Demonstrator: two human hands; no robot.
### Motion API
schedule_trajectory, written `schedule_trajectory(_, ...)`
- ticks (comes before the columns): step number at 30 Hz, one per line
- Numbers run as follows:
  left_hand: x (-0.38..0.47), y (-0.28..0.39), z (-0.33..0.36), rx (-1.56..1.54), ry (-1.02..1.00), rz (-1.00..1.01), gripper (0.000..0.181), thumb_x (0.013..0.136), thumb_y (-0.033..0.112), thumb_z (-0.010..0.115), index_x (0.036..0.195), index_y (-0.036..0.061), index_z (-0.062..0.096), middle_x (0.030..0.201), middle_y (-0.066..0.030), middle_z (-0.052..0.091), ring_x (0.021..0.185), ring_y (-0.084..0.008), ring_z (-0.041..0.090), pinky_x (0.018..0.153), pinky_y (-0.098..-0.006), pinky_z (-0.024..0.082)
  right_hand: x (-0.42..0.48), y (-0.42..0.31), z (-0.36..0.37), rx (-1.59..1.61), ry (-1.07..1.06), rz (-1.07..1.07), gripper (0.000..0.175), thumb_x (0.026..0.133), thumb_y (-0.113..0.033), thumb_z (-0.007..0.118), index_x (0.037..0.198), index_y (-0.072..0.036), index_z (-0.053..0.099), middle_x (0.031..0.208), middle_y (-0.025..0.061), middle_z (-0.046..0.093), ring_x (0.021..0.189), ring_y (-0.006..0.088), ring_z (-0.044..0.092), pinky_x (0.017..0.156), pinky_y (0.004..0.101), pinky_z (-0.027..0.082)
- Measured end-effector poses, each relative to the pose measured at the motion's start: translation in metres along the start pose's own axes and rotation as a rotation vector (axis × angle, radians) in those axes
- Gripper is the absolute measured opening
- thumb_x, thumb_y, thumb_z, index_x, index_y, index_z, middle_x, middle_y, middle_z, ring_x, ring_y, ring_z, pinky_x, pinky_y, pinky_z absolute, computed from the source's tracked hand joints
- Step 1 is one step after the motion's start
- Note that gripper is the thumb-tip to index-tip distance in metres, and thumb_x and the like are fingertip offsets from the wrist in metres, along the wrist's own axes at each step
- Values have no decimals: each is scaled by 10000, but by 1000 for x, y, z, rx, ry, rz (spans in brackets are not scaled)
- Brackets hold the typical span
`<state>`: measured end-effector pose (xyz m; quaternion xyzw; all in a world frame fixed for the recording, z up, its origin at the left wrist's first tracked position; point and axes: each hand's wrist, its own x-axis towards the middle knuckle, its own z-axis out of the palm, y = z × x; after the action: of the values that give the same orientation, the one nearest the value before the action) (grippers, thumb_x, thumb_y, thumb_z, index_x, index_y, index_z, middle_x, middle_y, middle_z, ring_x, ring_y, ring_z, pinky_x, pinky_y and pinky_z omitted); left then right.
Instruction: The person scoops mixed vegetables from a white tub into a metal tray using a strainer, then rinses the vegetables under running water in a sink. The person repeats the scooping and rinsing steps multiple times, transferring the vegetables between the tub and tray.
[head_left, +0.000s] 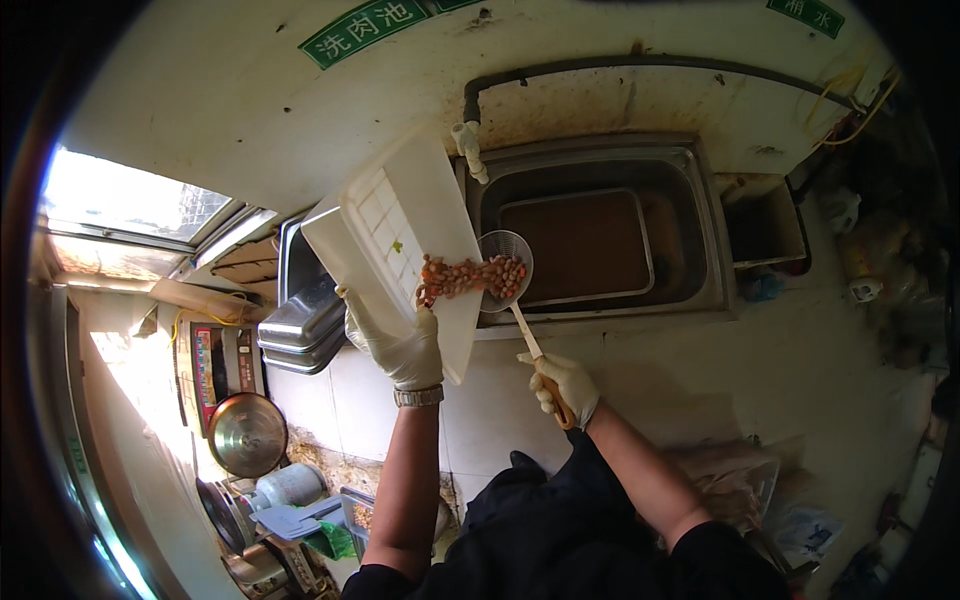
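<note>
My gloved left hand (401, 341) grips the near edge of a white plastic container (442, 187), which is tilted towards the sink. Peanuts mixed with orange bits (450, 279) lie along its lower side and reach into the bowl of a strainer. My gloved right hand (566, 386) is closed around the wooden handle of this metal strainer (510, 244), held against the container's rim at the sink's left edge. A small green scrap (397, 246) sticks to the container's inside. In the steel sink (679, 289) sits a rectangular metal tray (574, 247) with brown liquid.
A white tap (470, 152) on a dark pipe stands at the sink's back left corner. Stacked steel pans (304, 330) are left of the container. A square basin (761, 221) adjoins the sink's right side. A round metal lid (247, 435) and a gas cylinder (289, 486) are at lower left.
</note>
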<state>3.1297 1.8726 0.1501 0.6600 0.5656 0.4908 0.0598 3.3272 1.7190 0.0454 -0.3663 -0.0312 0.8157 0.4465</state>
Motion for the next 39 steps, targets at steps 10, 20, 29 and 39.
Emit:
schedule_trajectory(10,-8,46,-4,112,-11,146,1106,693,19,751,1696,27,285,1673,-237,393,1520,-386,411,1253,-492,350,1,7,-7,76,-102,-59,537,1170,-333,465,1561,35,447,872,9,612,605,50,542,506,224,512)
schedule_trajectory(20,-19,66,-4,75,24,136,1160,693,9,742,1729,69,226,1697,-231,369,1530,-351,416,1225,-450,403,-12,4,1,129,-130,-45,546,1152,-350,514,1516,57,500,851,36,593,614,74,548,517,242,507)
schedule_trajectory(29,-30,76,-9,49,118,186,1116,691,-2,719,1710,87,275,1721,-208,345,1583,-389,339,1281,-533,341,-15,7,3,167,-192,-93,528,1164,-346,489,1517,47,506,857,37,593,608,75,547,505,241,517)
schedule_trajectory(39,-21,135,-28,30,54,314,1119,695,23,734,1707,35,255,1687,-245,344,1519,-414,384,1244,-548,350,-73,-13,25,180,-170,-168,458,1166,-338,493,1444,23,545,851,38,599,610,72,564,493,238,520)
